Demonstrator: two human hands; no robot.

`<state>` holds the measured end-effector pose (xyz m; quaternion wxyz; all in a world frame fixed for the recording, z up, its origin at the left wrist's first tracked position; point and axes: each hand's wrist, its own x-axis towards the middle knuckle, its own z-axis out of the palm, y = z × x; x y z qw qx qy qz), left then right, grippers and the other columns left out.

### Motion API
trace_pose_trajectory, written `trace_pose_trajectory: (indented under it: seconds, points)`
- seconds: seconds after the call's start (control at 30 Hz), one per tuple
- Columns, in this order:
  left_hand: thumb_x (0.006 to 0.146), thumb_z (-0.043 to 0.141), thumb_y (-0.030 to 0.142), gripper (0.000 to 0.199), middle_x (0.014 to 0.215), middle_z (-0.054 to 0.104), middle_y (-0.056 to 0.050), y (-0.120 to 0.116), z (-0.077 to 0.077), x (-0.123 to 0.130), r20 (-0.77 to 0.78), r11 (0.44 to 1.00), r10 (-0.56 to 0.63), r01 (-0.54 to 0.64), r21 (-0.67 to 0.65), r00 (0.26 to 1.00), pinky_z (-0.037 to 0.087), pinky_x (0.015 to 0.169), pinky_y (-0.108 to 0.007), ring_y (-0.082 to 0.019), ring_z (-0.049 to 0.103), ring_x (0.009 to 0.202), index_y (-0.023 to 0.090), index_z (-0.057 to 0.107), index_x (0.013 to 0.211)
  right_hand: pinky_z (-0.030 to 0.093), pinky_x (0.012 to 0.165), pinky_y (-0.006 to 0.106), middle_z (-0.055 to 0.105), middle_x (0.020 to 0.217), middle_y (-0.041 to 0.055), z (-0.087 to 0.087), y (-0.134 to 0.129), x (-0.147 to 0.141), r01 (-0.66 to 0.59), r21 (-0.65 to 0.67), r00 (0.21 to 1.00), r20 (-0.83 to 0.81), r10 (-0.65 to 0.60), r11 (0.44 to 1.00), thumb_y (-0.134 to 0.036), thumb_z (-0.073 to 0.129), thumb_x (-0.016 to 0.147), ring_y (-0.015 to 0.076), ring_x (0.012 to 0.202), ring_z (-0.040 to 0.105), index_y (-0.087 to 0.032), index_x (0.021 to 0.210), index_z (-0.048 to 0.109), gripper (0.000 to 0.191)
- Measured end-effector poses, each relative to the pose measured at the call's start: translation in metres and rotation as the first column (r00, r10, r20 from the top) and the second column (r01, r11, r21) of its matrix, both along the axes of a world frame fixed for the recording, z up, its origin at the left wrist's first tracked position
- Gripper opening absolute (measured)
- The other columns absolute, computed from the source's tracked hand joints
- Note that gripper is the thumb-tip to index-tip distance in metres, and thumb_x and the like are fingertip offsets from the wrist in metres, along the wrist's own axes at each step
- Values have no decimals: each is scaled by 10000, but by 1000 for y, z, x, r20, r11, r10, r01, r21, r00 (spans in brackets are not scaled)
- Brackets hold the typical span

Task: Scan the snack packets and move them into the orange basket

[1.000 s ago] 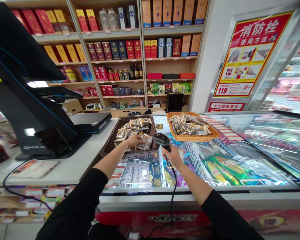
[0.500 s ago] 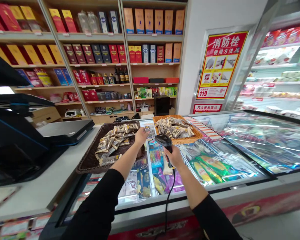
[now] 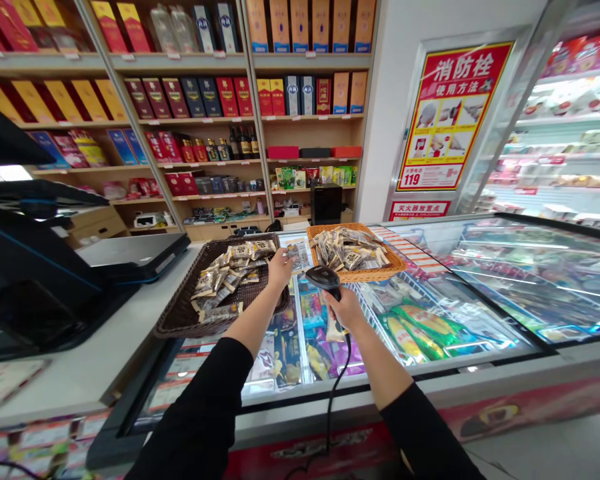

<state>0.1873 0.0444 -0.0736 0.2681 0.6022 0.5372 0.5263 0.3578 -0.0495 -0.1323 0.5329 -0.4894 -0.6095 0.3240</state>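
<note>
Head view: the right hand (image 3: pixel 347 310) grips a black corded barcode scanner (image 3: pixel 324 277); the left hand (image 3: pixel 281 270), its grip unclear, meets a small foil packet (image 3: pixel 294 255) beside a heaped dark wicker basket (image 3: pixel 180 315).

1. The right hand (image 3: pixel 347 308) covers most of the barcode scanner's (image 3: pixel 324 277) handle
2. Whether the left hand (image 3: pixel 281 268) grips the small packet (image 3: pixel 294 256) cannot be told
3. Print on the snack packets (image 3: pixel 225 280) in the wicker basket (image 3: pixel 173 327) is too small to read
4. The left edge cuts off the checkout terminal (image 3: pixel 10 280)

rightmost basket (image 3: pixel 375 272) on chest freezer (image 3: pixel 480 390)
</note>
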Motion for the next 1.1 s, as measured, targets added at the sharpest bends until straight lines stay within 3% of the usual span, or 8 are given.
trace_pose_trajectory:
  seconds: [0.33, 0.57, 0.7, 0.8, 0.9, 1.03, 1.1]
  points:
    - [698, 633, 264, 200, 615, 601, 35, 16, -16, -4, 148, 998, -62, 57, 39, 987, 411, 559, -219, -132, 583, 593, 206, 491, 827, 361, 363, 241, 486, 388, -38, 4, -2, 0, -16, -40, 1000, 8, 16, 999, -440, 544, 811, 138, 314, 466, -214, 609, 491, 308]
    - [754, 589, 289, 185, 655, 628, 15, 21, -22, -7, 22, 998, -28, 27, 50, 999, 409, 577, -227, -134, 575, 582, 187, 532, 899, 366, 376, 244, 485, 372, -35, 3, -1, 0, -11, -24, 1000, 11, 11, 1000, -459, 542, 815, 137, 309, 469, -214, 589, 490, 336]
    - [759, 603, 339, 267, 681, 652, -13, 18, -21, -10, -64, 999, 13, -10, 40, 998, 424, 582, -239, -152, 590, 590, 163, 582, 958, 374, 371, 241, 488, 383, -40, 2, 1, -1, 40, 9, 994, -106, -38, 999, -488, 550, 819, 131, 309, 465, -214, 609, 492, 350]
    - [758, 617, 366, 303, 708, 672, -28, 14, -11, -8, -132, 998, 16, -8, 60, 991, 438, 595, -243, -164, 607, 621, 156, 621, 976, 378, 365, 242, 490, 391, -38, 3, 6, 9, 122, 36, 965, -237, -110, 992, -519, 545, 819, 129, 309, 467, -217, 591, 478, 384]
    - [789, 594, 369, 300, 676, 655, -17, 11, 11, 8, -275, 985, 6, 43, 168, 961, 445, 613, -249, -156, 593, 604, 167, 653, 1003, 370, 349, 248, 481, 380, -40, 4, 18, 33, 202, 36, 932, -315, -181, 979, -553, 559, 800, 129, 294, 455, -221, 574, 473, 411]
    - [816, 567, 272, 270, 814, 654, -46, 15, 47, 58, -444, 892, 76, 138, 431, 893, 467, 731, -268, -158, 601, 715, 184, 665, 1052, 359, 328, 256, 485, 387, -42, -4, 34, 71, 341, 30, 865, -402, -301, 939, -574, 590, 769, 140, 297, 459, -227, 591, 477, 405]
    - [832, 545, 241, 281, 927, 652, -73, 22, 58, 90, -506, 857, 114, 173, 485, 855, 467, 793, -279, -176, 610, 823, 188, 658, 1085, 366, 332, 264, 474, 371, -42, -10, 40, 84, 401, 13, 827, -435, -355, 916, -571, 588, 774, 145, 294, 453, -232, 587, 474, 404]
